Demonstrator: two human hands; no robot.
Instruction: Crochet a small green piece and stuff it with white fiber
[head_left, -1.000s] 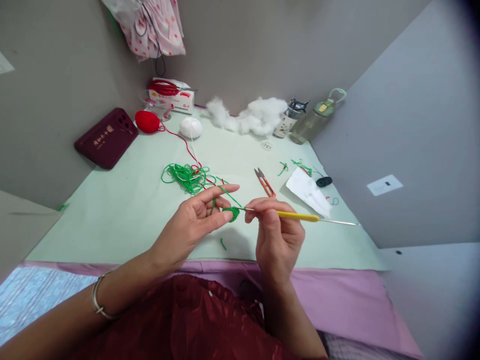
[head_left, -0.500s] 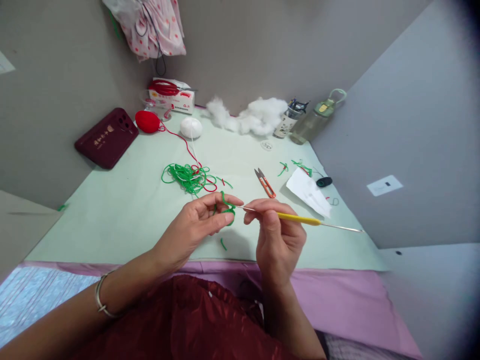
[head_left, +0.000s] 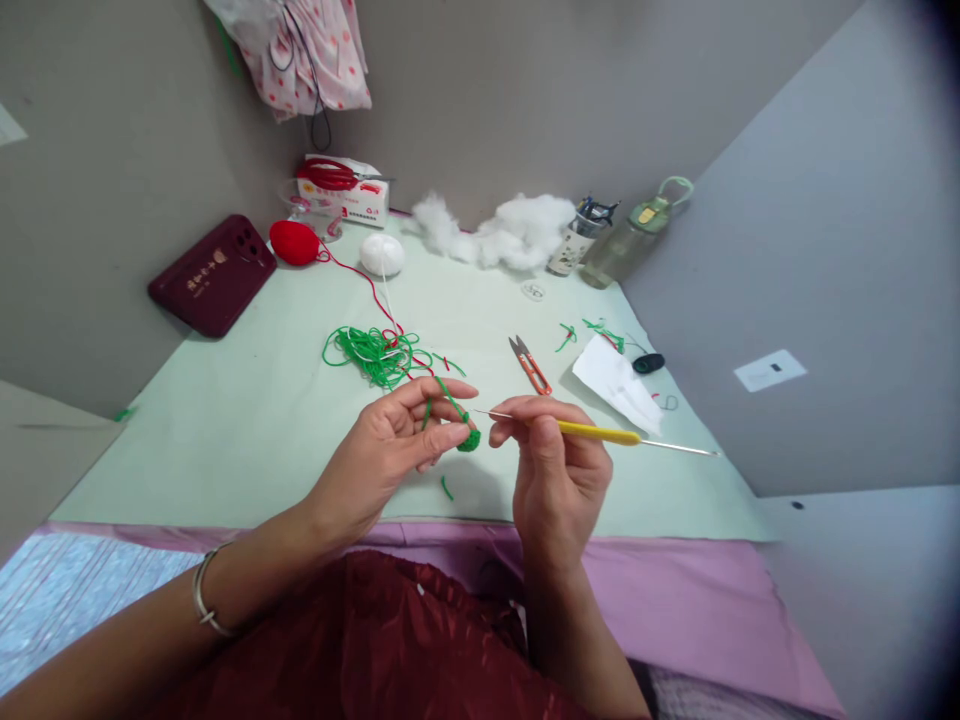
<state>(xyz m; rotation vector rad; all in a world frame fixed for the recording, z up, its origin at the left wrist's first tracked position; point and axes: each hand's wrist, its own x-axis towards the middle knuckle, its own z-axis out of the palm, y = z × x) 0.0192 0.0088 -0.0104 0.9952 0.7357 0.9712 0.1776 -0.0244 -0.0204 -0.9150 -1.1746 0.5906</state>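
My left hand (head_left: 401, 430) pinches a small green crochet piece (head_left: 470, 440) between thumb and fingers. A green strand rises from the piece over my forefinger. In my right hand (head_left: 559, 470) is a crochet hook (head_left: 600, 432) with a yellow handle, held like a pen. Its thin metal tip points left and ends close to the crochet piece; whether it touches a loop I cannot tell. Beyond my left hand lies a loose tangle of green yarn (head_left: 371, 355). A short green yarn scrap (head_left: 447, 488) rests on the table below the hands.
Orange-handled thread snips (head_left: 530, 366) lie beyond my right hand, left of a white paper (head_left: 616, 385). Farther back are a red yarn ball (head_left: 295, 243), a white yarn ball (head_left: 382, 256), white stuffing (head_left: 517, 232), a pen cup (head_left: 571, 247), a bottle (head_left: 628, 240) and a dark red phone (head_left: 215, 275).
The hook's tip has drawn slightly away from the green piece. More of the piece now shows below my left fingertips, and the strand above it looks straighter.
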